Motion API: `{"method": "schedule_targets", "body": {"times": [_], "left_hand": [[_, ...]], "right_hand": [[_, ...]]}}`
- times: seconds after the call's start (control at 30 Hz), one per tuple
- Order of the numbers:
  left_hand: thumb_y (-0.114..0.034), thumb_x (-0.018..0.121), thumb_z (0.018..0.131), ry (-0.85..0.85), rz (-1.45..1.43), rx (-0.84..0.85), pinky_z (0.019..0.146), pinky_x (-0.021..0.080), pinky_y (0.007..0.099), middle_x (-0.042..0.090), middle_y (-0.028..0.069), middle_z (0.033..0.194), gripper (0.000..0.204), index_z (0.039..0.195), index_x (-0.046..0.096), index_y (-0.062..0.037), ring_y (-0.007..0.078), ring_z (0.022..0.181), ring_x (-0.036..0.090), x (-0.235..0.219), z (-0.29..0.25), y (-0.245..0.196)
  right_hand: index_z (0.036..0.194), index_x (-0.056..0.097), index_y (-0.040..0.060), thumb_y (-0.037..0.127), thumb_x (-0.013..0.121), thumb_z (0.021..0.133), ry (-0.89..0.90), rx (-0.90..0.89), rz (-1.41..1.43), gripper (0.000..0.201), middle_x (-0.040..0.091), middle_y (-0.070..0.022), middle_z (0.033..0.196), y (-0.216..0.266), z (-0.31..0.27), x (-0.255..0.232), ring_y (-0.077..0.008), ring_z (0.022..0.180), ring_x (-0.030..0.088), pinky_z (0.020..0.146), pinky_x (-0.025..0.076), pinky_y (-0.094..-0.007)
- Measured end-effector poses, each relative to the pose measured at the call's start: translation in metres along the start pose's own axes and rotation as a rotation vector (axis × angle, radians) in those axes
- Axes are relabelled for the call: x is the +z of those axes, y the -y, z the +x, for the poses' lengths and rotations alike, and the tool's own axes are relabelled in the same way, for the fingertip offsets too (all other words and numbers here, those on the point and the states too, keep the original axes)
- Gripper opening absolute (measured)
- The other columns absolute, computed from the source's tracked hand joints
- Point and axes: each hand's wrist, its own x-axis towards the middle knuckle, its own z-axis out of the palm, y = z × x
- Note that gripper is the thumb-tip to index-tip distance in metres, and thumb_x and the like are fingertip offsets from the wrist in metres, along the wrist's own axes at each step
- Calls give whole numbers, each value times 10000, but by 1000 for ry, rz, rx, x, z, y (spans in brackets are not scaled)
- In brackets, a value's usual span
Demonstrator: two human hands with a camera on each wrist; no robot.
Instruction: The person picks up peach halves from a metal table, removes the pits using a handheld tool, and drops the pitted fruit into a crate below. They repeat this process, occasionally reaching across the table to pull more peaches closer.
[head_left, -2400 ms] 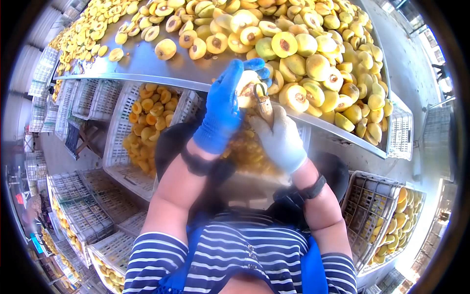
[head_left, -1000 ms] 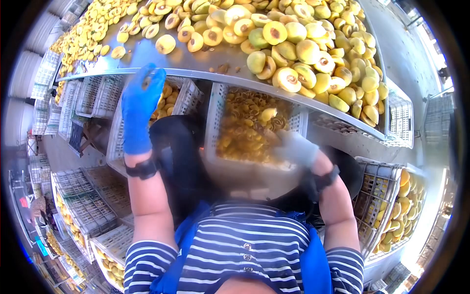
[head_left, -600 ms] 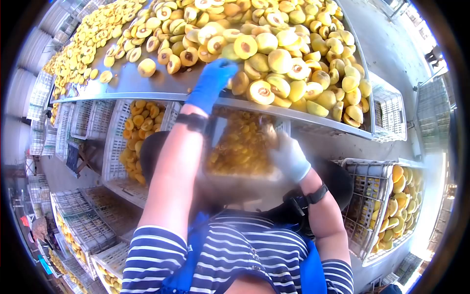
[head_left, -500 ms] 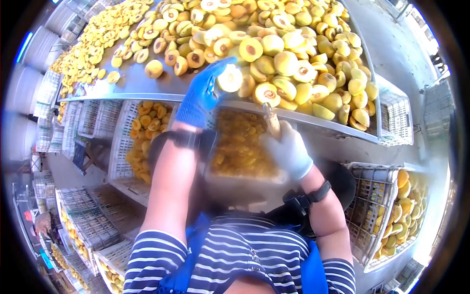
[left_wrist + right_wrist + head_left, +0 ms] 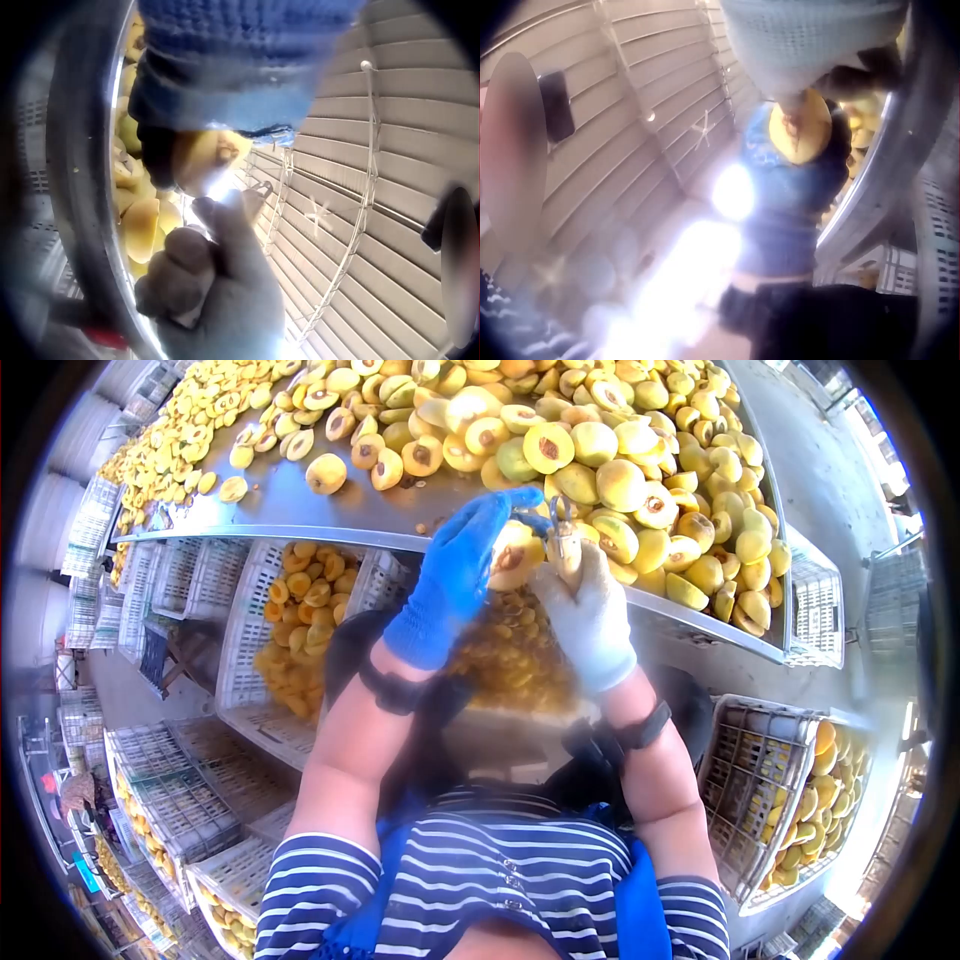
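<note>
In the head view my left hand (image 5: 450, 585), in a blue glove, holds a yellow peach half (image 5: 515, 560) just in front of the table edge. Its cut face shows a brown centre, seen too in the right wrist view on the peach half (image 5: 801, 135). My right hand (image 5: 592, 622), in a whitish glove, grips a pitting tool (image 5: 566, 555) with a light handle and a looped metal end. The loop points up and away, close beside the fruit. The left wrist view has the right hand (image 5: 244, 285) just below the peach half (image 5: 206, 161).
A metal table (image 5: 375, 510) bears a big heap of peach halves (image 5: 620, 485). Under its edge stand a crate (image 5: 240, 610) of pitted halves and, between the knees, a container of brownish-yellow scraps (image 5: 515, 660). Another peach crate (image 5: 760, 790) is at the right.
The left hand went from over the left crate to the heap, picked up a peach half and brought it back towards the body. The right hand rose with the pitting tool to meet it.
</note>
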Motion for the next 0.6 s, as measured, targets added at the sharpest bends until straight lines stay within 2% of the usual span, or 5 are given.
{"method": "schedule_targets", "body": {"times": [0.17,0.37,0.4,0.47,0.6], "left_hand": [[-168,438,1007,-99,-371,-266,971,446,337,657,89,1139,311,1176,635,4,182,1051,608,21,-17,25],[-205,484,999,-238,296,-144,925,480,343,653,103,1115,326,1193,614,22,208,1006,619,13,-32,53],[-253,481,1008,-330,-339,-419,918,487,351,654,119,1112,363,1203,601,29,228,1005,621,21,-22,46],[-273,473,1012,-249,-298,-293,919,489,349,653,127,1114,384,1202,596,38,232,1006,620,23,-22,50],[-334,425,1030,-288,-874,-435,933,501,356,651,160,1102,465,1210,564,72,246,1032,620,-4,-5,39]], "right_hand": [[907,578,10,115,672,754,-6,-127,-124,208,631,-214,743,-14,7,18,-410,705,637,619,507,-463],[911,555,36,164,672,770,-33,-42,-30,223,627,-236,732,-20,11,33,-433,716,628,659,511,-470],[916,559,33,165,673,768,-49,-28,-20,228,630,-240,735,-21,7,37,-431,720,631,656,513,-472],[897,575,24,155,658,766,-64,-14,-42,202,637,-248,735,-17,2,45,-433,728,636,638,516,-481],[1030,620,-22,282,748,786,623,71,210,411,680,-189,923,-19,-5,13,-243,835,665,760,520,-365]]}}
